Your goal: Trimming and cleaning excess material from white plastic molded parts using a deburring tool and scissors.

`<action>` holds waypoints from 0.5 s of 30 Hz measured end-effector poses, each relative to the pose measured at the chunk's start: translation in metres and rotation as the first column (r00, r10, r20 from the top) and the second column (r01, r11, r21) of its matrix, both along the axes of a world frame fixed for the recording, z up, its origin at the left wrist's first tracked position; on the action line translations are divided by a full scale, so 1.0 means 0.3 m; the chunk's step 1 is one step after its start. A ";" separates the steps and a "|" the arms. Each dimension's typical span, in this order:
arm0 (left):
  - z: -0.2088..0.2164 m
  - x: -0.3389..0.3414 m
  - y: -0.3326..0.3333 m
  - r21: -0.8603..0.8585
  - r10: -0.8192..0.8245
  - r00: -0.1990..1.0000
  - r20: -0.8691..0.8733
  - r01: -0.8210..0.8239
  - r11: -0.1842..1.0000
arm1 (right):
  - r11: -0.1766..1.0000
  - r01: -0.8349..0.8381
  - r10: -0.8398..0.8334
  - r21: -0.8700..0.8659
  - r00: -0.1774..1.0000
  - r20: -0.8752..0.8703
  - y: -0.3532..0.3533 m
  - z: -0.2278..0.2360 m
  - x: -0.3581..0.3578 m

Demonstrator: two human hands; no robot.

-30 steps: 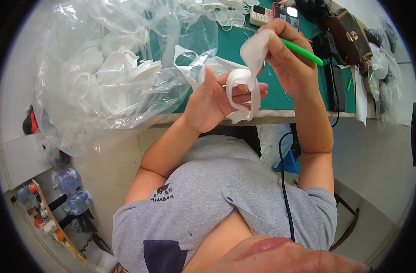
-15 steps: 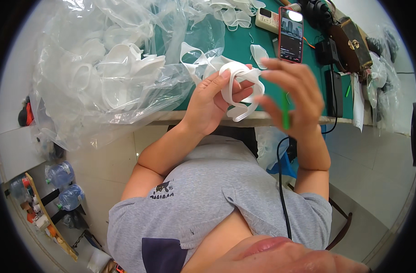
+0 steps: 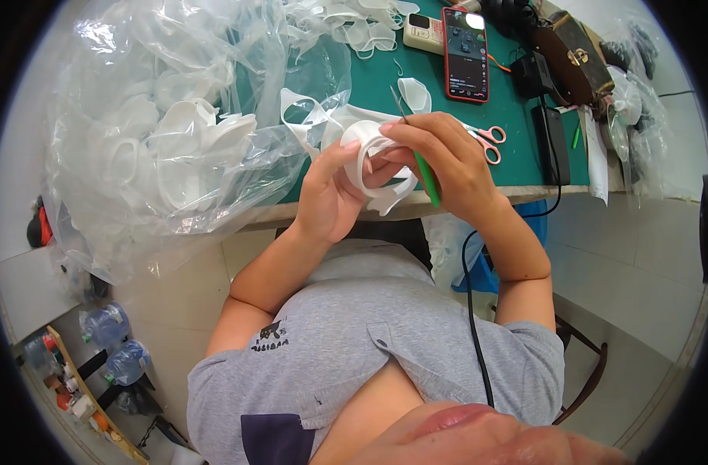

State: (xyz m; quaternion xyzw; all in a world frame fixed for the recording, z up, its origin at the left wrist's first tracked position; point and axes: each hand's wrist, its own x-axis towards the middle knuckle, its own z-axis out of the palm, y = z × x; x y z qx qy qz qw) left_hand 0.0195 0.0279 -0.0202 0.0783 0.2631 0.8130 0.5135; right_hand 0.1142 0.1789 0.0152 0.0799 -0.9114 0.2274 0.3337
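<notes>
**Here, both hands close on one white plastic piece above the desk edge**

Here the curved white plastic moulded piece (image 3: 373,159) sits between the two hands, just above the near edge of the green-topped desk (image 3: 524,163). The left hand (image 3: 330,194) cups it from about eight o'clock, thumb and fingers wrapped round its looping band. The right hand (image 3: 447,159) meets it from about three o'clock, fingertips pinching the piece's upper rim while also gripping a thin green-handled pointed tool (image 3: 420,159). The tool's long axis runs from roughly eleven to five o'clock, its metal tip up by the rim. Both hands touch the piece; neither is farther off. Wrists are bent inward, forearms rising from the lower edge.

At ten o'clock lies a heap of clear plastic bags holding white pieces (image 3: 175,139); at one o'clock, pink-handled scissors (image 3: 489,139) and a red-cased phone (image 3: 466,54).
</notes>
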 end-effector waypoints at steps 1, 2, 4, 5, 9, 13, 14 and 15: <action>0.003 -0.001 -0.003 0.015 -0.021 0.999 0.039 0.021 1.000 | 1.000 0.000 0.000 0.004 1.000 -0.001 0.002 0.004 0.002; 0.006 -0.002 -0.004 0.031 -0.043 0.996 0.077 0.040 0.999 | 0.998 -0.043 0.043 0.038 0.999 0.002 0.005 0.007 0.005; 0.005 -0.007 -0.002 0.011 -0.093 0.989 0.113 0.092 0.996 | 0.992 -0.100 0.099 0.083 0.995 0.010 0.001 0.014 0.013; 0.004 -0.010 -0.001 -0.012 -0.142 0.978 0.152 0.146 0.989 | 0.991 -0.099 0.099 0.086 0.995 0.009 0.001 0.011 0.012; -0.001 -0.003 -0.005 -0.158 -0.314 0.949 0.016 0.313 0.937 | 0.982 -0.125 0.135 0.139 0.989 -0.064 -0.011 0.007 0.010; -0.044 -0.032 -0.018 -0.063 -0.409 0.912 0.044 0.411 0.910 | 0.968 -0.110 0.120 0.228 0.992 -0.030 -0.007 0.022 0.028; -0.008 -0.021 -0.010 -0.119 -0.350 0.935 0.064 0.355 0.927 | 0.958 -0.087 0.099 0.274 0.995 -0.028 -0.005 0.021 0.034; 0.009 -0.010 -0.002 -0.176 -0.288 0.954 0.080 0.298 0.938 | 0.958 -0.089 0.100 0.271 0.995 -0.026 -0.005 0.020 0.039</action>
